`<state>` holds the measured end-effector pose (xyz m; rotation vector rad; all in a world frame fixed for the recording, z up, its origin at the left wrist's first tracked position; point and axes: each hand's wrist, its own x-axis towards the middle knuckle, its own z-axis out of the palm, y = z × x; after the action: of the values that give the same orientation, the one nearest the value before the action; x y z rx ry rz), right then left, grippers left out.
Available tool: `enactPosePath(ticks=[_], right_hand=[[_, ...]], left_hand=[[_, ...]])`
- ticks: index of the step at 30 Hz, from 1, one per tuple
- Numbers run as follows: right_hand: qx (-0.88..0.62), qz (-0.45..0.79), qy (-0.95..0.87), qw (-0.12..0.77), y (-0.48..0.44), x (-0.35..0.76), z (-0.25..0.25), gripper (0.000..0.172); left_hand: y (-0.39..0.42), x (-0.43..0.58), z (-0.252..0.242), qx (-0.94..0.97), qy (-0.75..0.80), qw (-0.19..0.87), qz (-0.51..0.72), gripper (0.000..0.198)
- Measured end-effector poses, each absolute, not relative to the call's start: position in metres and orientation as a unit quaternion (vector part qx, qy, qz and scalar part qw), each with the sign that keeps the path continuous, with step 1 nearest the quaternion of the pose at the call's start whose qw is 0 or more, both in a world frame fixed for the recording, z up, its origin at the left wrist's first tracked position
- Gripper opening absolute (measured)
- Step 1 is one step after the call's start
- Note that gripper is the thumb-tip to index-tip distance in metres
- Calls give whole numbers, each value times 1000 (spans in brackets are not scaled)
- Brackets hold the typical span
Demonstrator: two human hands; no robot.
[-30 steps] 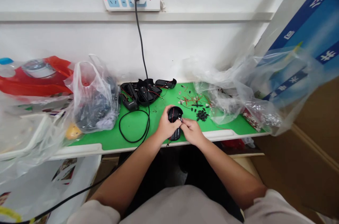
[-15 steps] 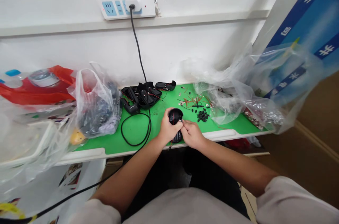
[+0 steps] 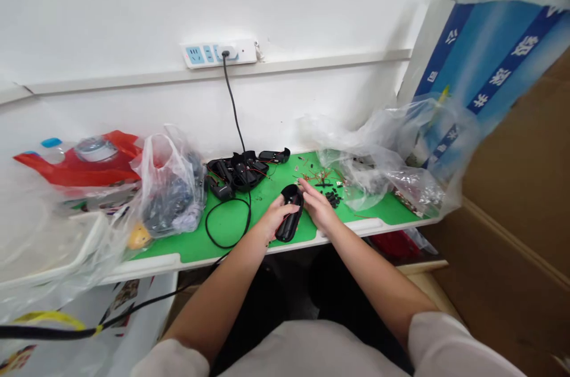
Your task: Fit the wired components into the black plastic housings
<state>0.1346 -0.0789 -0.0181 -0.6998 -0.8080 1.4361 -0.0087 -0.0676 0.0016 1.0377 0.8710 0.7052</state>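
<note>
My left hand (image 3: 276, 218) grips a black plastic housing (image 3: 290, 214), an oval shell with a thin red wire along it, and holds it upright on the green mat (image 3: 267, 202). My right hand (image 3: 317, 206) lies open just to the right of the shell, fingers stretched towards the far end. Its fingertips are close to a spray of red-wired small parts (image 3: 318, 178). Loose black pieces (image 3: 332, 199) lie right beside that hand. Several more black housings (image 3: 236, 170) are heaped at the back of the mat, beyond a looped black cable (image 3: 227, 228).
A clear plastic bag (image 3: 360, 169) crowds the mat's right side, and a bag of dark items (image 3: 171, 187) sits at its left. A power strip (image 3: 218, 53) on the wall feeds the cable. Red-and-clear packaging (image 3: 84, 166) lies further left. Cardboard (image 3: 512, 234) stands at the right.
My right hand has come off the housing and moved towards the far side of the mat, with its fingers opened. The housing has turned lengthwise in my left hand. The view has tilted upward.
</note>
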Motion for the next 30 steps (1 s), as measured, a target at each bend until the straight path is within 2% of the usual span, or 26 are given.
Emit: enactPosePath(ticks=[3,6,10,12,17,21,23,26,28,30], right_hand=[[-295,642,-378,599,-78,136,-18,49],[-305,601,-399,622,-83,141,-21,47],[-317,542,-436,644,-103,139,-19,51],[-347,504,-461,642,-115,132,-17,47],[-416,421,-511,623,-139,112,-10,34],[-372,416,-580,594,-150,108,2,33],[-331,434,-617,567,-149,111,8,33],[-298,489,-640,512,-128,120,14,44],[-330,511,-622,494,-96,128,15,49],[-420,475,-611,474,-53,135,14,51]], left_hand=[[-72,-8,3,485,374,730,303,59],[-79,-11,8,529,361,710,292,56],[-96,-16,14,641,334,614,318,62],[-108,-17,13,662,323,577,353,67],[-140,-16,6,678,350,506,402,59],[-159,-21,9,712,399,398,419,60],[-167,-29,13,722,416,375,405,58],[-183,-51,7,749,464,326,344,61],[-198,-71,-9,783,479,285,277,69],[-215,-97,-33,815,459,275,221,75]])
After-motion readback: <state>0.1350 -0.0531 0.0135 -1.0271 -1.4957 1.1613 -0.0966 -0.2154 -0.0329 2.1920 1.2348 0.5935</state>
